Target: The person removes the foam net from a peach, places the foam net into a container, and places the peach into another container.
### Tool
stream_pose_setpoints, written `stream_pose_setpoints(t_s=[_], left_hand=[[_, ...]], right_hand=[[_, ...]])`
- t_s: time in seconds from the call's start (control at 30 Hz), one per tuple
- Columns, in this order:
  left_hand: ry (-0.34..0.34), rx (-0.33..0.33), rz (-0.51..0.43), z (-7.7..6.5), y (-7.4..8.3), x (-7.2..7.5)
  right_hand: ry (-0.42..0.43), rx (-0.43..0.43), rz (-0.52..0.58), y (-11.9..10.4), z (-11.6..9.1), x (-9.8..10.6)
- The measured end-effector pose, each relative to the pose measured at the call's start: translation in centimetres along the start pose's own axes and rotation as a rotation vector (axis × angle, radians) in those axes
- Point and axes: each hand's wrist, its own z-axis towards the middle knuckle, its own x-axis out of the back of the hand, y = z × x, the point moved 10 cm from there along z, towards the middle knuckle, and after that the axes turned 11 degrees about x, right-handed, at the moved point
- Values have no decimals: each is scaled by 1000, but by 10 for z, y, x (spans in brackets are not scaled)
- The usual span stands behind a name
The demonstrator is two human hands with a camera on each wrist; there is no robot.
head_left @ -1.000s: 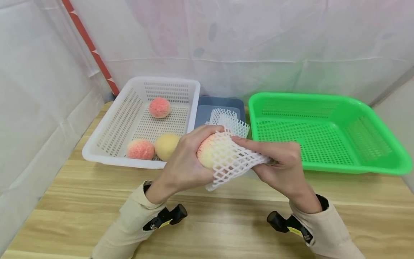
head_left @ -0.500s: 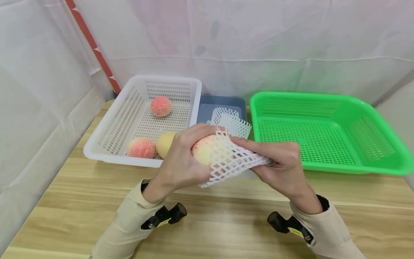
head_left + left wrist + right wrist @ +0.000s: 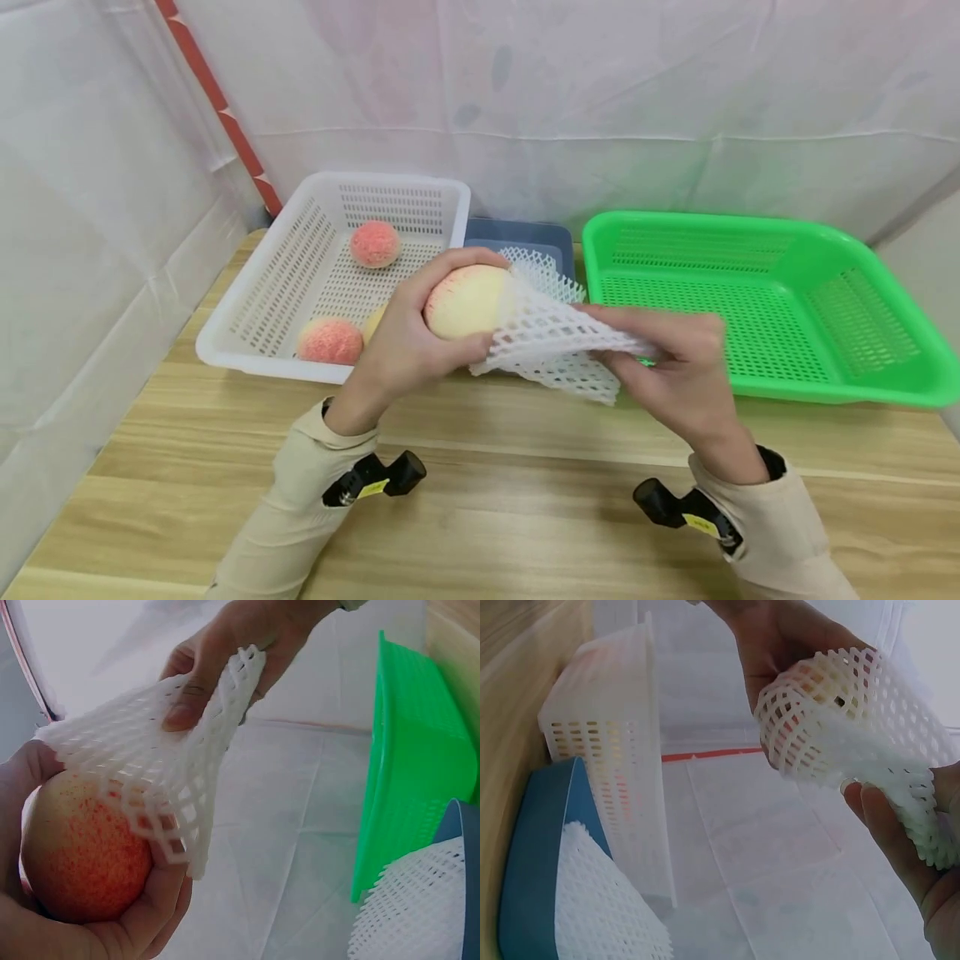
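Observation:
In the head view my left hand wraps its fingers and thumb round a pale yellow peach with a red blush. A white foam fruit net covers the right end of that peach. Its narrow end is pinched between thumb and fingers of my right hand, and a loose flap hangs below. From the left wrist, the peach's red side shows bare, with the open net edge lying over its top. The right wrist view shows the net stretched between both hands.
At the left stands a white basket with several peaches, one partly behind my left hand. More foam nets lie in a blue-grey tray beyond my hands. A green basket sits at the right on the wooden table.
Both hands have risen away from me with the peach and net. My right hand has drawn rightward, stretching the net out, and more of the peach shows uncovered.

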Motion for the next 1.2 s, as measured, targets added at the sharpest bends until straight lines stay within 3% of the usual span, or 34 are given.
stream_pose_setpoints(t_s=[0.17,0.4,0.53,0.77,0.87,1.0,1.1,1.2], left_hand=[[15,48,-47,2,-3,10],[-93,146,-439,8,-13,11],[-117,156,-501,9,-14,12],[-54,165,-434,11,-17,24],[39,124,-278,12,-16,37],[211,47,-21,9,-13,64],[280,6,38,6,-12,79],[309,9,64,4,-15,89]], right_hand=[[13,-63,-66,8,0,13],[44,-113,-150,13,1,27],[29,-119,-161,15,0,26],[-20,-125,-181,21,-2,19],[-45,-132,-204,24,-3,15],[-134,-128,-245,29,-6,3],[-237,-114,-298,32,-10,-14],[-346,-162,-367,38,-19,-35]])
